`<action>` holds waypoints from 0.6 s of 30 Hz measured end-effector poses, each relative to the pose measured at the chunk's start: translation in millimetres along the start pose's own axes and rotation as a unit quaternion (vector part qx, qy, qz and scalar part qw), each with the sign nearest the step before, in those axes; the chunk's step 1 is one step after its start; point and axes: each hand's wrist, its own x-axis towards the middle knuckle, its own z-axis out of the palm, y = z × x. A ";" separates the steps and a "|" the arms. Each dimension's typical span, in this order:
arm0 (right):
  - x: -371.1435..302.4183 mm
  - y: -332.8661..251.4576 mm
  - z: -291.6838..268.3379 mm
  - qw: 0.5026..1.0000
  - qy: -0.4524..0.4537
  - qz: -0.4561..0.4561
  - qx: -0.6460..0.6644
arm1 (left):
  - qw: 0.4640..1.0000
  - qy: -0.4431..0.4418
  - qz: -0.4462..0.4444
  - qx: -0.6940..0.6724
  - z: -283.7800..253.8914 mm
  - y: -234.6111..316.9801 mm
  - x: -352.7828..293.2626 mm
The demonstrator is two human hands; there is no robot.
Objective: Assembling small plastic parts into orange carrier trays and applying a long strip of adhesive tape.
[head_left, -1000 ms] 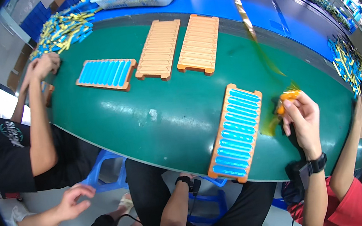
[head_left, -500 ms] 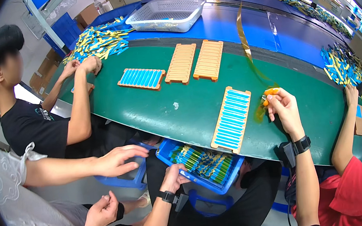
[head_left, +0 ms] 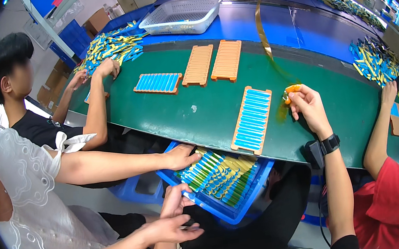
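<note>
My left hand (head_left: 175, 200) grips the near-left rim of a blue plastic bin (head_left: 232, 217), held tilted below the table edge. Bundles of blue and yellow strips (head_left: 216, 172) lie in rows inside it. My right hand (head_left: 309, 107) is raised over the green table, fingers closed on a small orange-handled tool (head_left: 292, 93), its exact kind partly hidden. An amber tape strip (head_left: 271, 54) runs down to that hand, its loose end hanging beside the fingers. Left of it lies an orange slotted tray (head_left: 254, 120) filled with blue strips.
A co-worker in white reaches one hand (head_left: 181, 157) into the bin; their other hand (head_left: 173, 229) crosses my left wrist. Two orange slotted trays (head_left: 226, 60) and another with blue strips (head_left: 158, 83) lie farther back. A white basket (head_left: 180, 18) stands behind. Workers sit on both sides.
The co-worker's hand has moved right into the bin, and their other hand has come across my left wrist. The bin and my left hand have shifted slightly. My right hand keeps its hold.
</note>
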 end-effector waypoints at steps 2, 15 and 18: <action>-1.6 2.2 -0.2 1.000 -0.003 0.000 0.015 | 0.987 -0.056 -0.129 -0.072 -2.8 -3.0 2.3; 0.0 2.7 2.2 1.000 0.018 0.003 0.022 | 0.747 -0.221 -0.542 -0.315 -3.3 4.0 -0.1; 0.8 3.0 4.1 1.000 0.014 0.005 0.022 | 0.852 -0.161 -0.417 -0.273 -17.3 0.0 -18.4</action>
